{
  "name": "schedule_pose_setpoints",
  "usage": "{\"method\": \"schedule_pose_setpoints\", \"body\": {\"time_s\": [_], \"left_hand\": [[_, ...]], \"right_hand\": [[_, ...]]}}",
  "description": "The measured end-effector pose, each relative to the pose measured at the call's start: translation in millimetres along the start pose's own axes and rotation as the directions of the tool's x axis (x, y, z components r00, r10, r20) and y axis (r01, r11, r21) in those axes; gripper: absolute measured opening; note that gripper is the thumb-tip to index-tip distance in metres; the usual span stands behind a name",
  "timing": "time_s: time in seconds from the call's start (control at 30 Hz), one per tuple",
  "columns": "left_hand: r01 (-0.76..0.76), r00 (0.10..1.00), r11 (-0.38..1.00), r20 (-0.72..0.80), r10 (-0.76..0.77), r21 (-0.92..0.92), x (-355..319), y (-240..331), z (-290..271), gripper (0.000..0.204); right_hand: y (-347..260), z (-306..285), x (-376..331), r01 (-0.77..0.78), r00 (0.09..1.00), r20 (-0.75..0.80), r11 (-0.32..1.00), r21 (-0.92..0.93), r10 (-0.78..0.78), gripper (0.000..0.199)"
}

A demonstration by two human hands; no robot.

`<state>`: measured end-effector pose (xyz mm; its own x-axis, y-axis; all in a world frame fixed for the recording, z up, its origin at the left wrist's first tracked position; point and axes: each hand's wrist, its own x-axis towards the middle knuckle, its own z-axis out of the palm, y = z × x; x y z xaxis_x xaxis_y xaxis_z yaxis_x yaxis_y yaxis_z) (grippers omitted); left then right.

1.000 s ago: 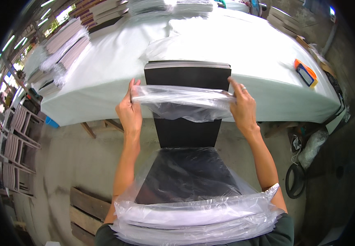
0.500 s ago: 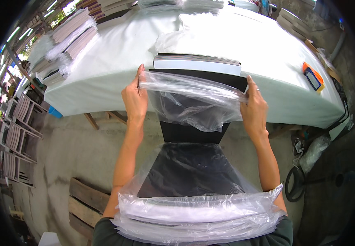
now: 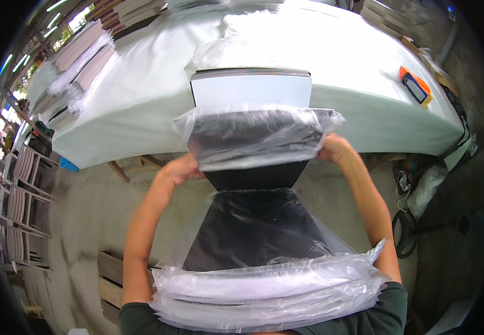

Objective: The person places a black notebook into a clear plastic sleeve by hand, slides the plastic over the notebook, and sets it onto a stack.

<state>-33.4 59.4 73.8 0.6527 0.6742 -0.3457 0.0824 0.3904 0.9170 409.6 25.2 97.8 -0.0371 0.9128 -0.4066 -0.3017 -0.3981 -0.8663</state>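
Clear plastic, the bag (image 3: 264, 139) covers the upper part of the black board (image 3: 256, 177), just before the worktop (image 3: 376, 123). Left hand (image 3: 185, 168) and right hand (image 3: 336, 148) are at its 2 sides; fingertips hidden, I can't tell how closed either grip is, or on what. I'd keep both sides level, easing film down without snagging.

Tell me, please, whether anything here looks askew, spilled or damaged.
Nothing looks clearly spilled or damaged; the clear plastic bag over the upper black board just looks askew, wrinkled with loose edges sticking out past both sides.
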Motion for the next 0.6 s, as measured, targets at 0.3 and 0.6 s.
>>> {"method": "schedule_pose_setpoints", "body": {"time_s": [0.3,0.6], "left_hand": [[0.304,0.918,0.952,-0.282,-0.279,0.047,16,-116,-3,0.060],[-0.048,0.797,0.847,-0.491,0.352,0.530,-27,-35,18,0.038]], "right_hand": [[149,-42,-8,-0.281,0.959,-0.005,0.952,0.118,0.283,0.036],[7,-6,-30,0.490,0.732,-0.031,0.557,-0.670,-0.681,0.013]]}}
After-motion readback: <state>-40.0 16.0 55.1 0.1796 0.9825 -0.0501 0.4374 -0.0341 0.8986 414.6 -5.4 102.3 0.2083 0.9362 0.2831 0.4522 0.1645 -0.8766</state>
